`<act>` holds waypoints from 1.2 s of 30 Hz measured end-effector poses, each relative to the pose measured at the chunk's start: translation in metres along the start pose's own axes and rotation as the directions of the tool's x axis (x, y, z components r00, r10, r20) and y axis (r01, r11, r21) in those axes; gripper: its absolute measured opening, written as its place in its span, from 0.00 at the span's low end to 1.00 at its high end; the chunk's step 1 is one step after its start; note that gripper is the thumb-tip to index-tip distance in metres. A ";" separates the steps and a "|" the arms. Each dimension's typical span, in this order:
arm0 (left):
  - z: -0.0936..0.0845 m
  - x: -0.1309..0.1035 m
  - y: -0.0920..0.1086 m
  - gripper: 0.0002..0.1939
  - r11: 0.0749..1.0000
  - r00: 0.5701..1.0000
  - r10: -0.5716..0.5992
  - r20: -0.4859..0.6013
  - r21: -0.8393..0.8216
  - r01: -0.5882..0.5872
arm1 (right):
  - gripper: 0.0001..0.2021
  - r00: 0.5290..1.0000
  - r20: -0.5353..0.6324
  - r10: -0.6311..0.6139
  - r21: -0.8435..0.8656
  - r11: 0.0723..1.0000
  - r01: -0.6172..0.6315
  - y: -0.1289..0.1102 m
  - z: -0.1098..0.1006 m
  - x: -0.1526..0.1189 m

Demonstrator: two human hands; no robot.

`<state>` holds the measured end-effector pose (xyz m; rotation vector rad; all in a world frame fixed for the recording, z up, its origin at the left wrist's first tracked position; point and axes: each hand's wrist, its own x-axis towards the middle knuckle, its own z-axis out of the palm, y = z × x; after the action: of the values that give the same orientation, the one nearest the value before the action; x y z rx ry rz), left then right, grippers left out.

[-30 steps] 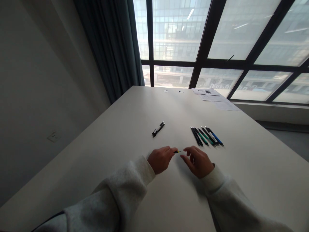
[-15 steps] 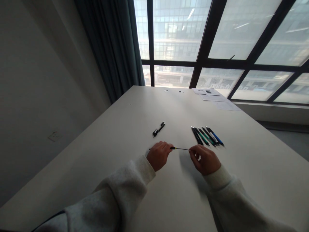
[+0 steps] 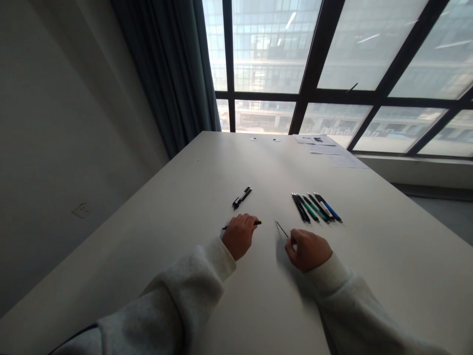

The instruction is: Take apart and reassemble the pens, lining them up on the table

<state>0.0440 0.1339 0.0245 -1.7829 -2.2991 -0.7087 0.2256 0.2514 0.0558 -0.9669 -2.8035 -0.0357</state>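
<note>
My left hand point(image 3: 239, 236) is closed around a dark pen barrel point(image 3: 257, 223) with a yellow-green end that sticks out to the right. Most of the barrel is hidden under the fingers. Between thumb and fingertips, my right hand point(image 3: 307, 249) pinches a thin dark pen refill point(image 3: 281, 228), its tip pointing up and left. The refill and the barrel are apart, with a short gap between them. Just beyond my left hand lie black pens point(image 3: 242, 197), close together and slanted. Past my right hand is a row of several pens point(image 3: 317, 208), black, green and blue.
The white table point(image 3: 170, 207) reaches to the window. Papers point(image 3: 325, 145) lie at its far right corner, and two small white pieces point(image 3: 264, 139) rest near the far edge. A dark curtain point(image 3: 166, 74) hangs at the left beside the wall.
The refill has come out of the barrel's end. My right hand has moved slightly left and toward me, and the refill now slants up-left. My left hand has barely shifted.
</note>
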 end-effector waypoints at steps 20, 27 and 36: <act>-0.005 -0.001 0.007 0.05 0.957 0.964 0.257 0.075 -0.163 -0.242 | 0.11 0.963 0.268 0.032 -0.040 0.999 -0.022 -0.008 0.003 0.001; -0.007 -0.002 0.006 0.11 0.915 0.921 0.385 -0.060 -0.105 -0.390 | 0.22 0.963 -0.269 -0.032 0.330 0.936 0.124 0.013 0.001 0.003; -0.007 -0.003 0.004 0.14 0.838 0.850 0.523 0.059 -0.213 -0.502 | 0.26 0.895 -0.197 0.400 0.728 0.671 -0.140 0.037 0.023 0.022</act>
<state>0.0473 0.1286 0.0304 -2.4429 -1.7096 -0.7545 0.2283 0.2959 0.0361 -1.0234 -2.0205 0.7733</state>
